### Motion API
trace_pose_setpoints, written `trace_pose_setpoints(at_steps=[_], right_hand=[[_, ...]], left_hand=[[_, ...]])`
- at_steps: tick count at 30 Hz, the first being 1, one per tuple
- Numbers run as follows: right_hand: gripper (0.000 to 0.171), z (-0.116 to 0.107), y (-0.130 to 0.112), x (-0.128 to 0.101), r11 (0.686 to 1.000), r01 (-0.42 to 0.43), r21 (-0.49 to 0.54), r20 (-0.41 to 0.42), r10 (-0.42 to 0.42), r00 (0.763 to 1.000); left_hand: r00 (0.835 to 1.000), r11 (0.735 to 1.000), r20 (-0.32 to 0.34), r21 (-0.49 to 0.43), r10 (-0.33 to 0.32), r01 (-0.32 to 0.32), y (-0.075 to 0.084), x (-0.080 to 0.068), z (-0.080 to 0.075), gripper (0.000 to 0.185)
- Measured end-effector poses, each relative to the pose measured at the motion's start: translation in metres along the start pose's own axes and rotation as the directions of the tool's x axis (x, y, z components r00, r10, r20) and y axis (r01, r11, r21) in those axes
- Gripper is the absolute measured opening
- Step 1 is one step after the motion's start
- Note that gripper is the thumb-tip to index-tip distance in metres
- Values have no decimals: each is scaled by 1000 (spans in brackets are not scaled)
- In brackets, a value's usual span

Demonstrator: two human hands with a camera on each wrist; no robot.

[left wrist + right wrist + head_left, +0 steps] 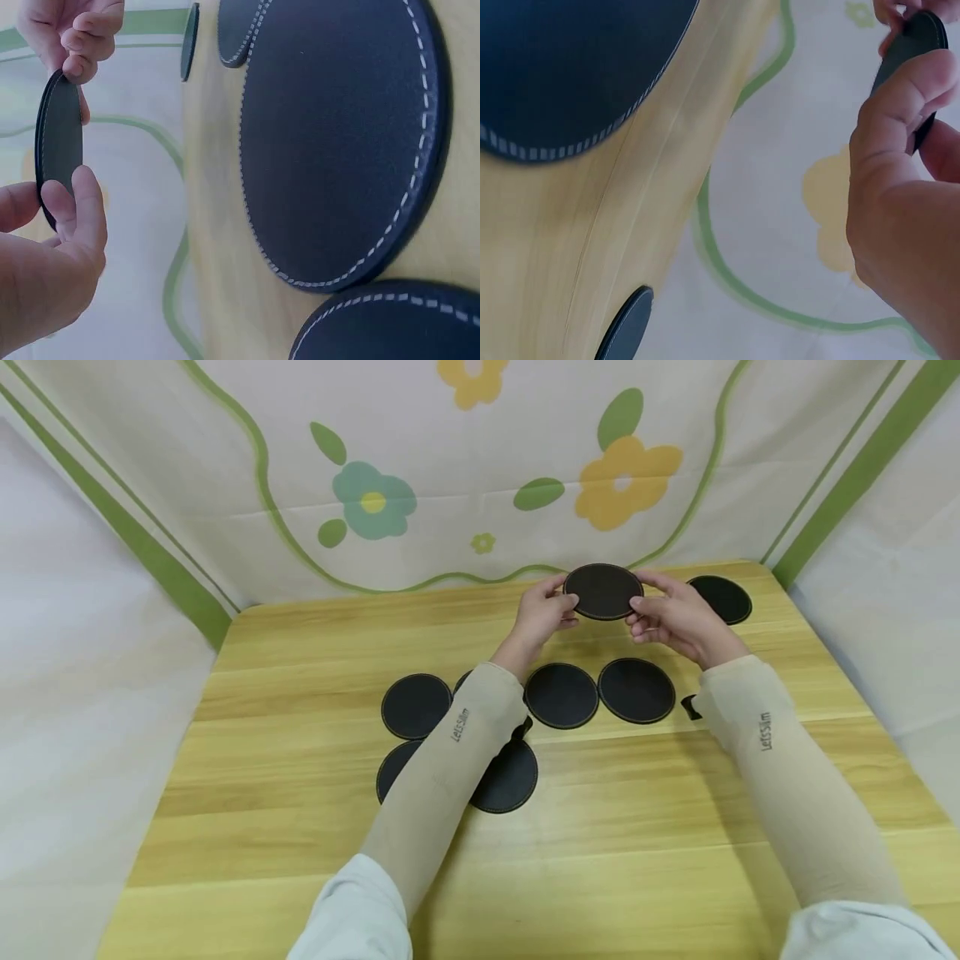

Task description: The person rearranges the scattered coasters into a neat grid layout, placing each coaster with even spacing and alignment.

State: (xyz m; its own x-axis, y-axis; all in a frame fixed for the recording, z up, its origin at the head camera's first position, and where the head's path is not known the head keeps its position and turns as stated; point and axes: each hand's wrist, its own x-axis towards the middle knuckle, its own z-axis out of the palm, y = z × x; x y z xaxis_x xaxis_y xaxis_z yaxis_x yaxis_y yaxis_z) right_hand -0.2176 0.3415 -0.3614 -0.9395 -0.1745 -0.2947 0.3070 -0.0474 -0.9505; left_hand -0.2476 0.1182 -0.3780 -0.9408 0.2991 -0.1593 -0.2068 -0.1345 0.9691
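A round black coaster [603, 592] with a stitched rim is held up above the far part of the table, tilted so its flat face shows. My left hand [537, 617] pinches its left edge between thumb and fingers. At the opposite edge my right hand [686, 620] pinches it the same way. The left wrist view shows the coaster [61, 135] nearly edge-on, its rim looking layered; I cannot tell whether it is one piece or two. In the right wrist view my right hand [896, 172] partly covers it.
Several like coasters lie flat on the wooden table [637, 860], including two side by side [562, 696] below the hands. Others [416, 706] sit at left, partly hidden by my left forearm. One coaster [722, 600] lies at the far right. A flowered cloth [450, 518] hangs behind.
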Motion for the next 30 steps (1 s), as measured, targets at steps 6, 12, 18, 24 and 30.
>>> trace_pose_setpoints(at_steps=[6, 12, 18, 24, 30], right_hand=[[68, 8, 4, -10, 989, 42, 142, 39, -48, 998], [66, 18, 16, -24, 983, 58, 176, 45, -67, 997], [73, 26, 33, -44, 978, 65, 199, 87, -84, 993], [77, 33, 48, -60, 981, 76, 177, 100, -95, 990], [74, 40, 60, -72, 989, 75, 129, 96, -88, 991]], left_hand=[[999, 999, 48, 24, 25, -26, 6, -8, -4, 60], [996, 994, 84, 106, 18, -27, 6, -21, -9, 62], [992, 979, 124, 196, 26, -51, -1, -46, -12, 62], [988, 971, 155, 236, 4, -41, -9, -67, -16, 64], [981, 967, 191, 254, -27, -23, -12, -86, -20, 67]])
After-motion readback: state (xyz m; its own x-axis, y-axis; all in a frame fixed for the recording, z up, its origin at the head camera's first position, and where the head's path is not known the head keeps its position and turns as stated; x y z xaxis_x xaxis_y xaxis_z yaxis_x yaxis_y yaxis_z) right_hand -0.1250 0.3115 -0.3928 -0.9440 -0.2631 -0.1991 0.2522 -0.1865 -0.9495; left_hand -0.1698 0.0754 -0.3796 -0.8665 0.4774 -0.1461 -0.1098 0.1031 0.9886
